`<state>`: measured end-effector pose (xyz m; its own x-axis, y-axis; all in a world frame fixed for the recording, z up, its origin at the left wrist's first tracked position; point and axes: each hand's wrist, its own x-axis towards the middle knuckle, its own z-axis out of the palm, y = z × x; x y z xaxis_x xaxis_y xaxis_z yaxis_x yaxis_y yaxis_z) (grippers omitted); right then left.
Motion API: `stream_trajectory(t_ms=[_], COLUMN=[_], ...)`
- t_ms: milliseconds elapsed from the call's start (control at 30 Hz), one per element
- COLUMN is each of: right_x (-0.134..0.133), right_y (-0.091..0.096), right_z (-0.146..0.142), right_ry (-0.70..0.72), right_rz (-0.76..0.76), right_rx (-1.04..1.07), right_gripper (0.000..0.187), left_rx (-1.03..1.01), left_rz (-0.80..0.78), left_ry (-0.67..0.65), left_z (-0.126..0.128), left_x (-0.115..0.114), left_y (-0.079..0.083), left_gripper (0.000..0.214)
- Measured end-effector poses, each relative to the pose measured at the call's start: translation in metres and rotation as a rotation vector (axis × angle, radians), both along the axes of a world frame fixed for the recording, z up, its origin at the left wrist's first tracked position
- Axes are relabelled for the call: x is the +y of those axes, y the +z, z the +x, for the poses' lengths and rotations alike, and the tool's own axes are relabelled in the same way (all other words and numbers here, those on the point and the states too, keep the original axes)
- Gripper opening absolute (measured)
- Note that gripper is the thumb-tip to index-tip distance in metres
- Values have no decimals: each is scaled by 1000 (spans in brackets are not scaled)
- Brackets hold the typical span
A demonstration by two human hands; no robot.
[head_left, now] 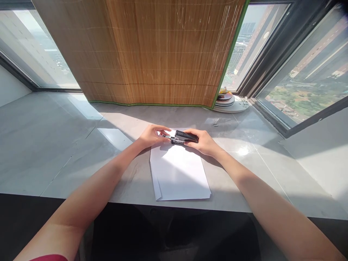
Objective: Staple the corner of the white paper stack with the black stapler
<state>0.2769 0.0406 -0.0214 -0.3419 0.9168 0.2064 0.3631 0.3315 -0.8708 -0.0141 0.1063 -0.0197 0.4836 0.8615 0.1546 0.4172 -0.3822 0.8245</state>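
Observation:
A black stapler (pixel 186 136) lies above the top end of a stack of white paper (pixel 181 174), its upper arm raised from the base. My right hand (pixel 203 141) is closed around its rear end, thumb below and fingers over the top. At the other end, my left hand (pixel 152 136) pinches a small metallic piece (pixel 166 136) between thumb and fingers. Whether that piece is part of the stapler or a strip of staples, I cannot tell. The paper's lower left edge is folded or curled a little.
The grey tiled ledge (pixel 67 145) carries the paper. A bamboo blind (pixel 163 54) hangs behind it, its green hem reaching the ledge. Stacked plates (pixel 225 100) stand at the back right beside the window frame (pixel 252 69). A dark area lies below the front edge.

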Motion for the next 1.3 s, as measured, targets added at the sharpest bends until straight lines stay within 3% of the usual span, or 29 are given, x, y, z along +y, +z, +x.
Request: stream_trajectory(t_ms=[600,1300], right_x=[0,0], right_y=[0,0], right_z=[2,3], right_ry=[17,24], right_rz=[-1,21], right_rx=[10,-2], right_gripper=[42,40], left_rx=[17,-18], left_rz=[65,-11], left_ry=[-52,-62], left_z=[-12,-26], left_x=[8,4], left_y=[-3,8], left_gripper=[39,42])
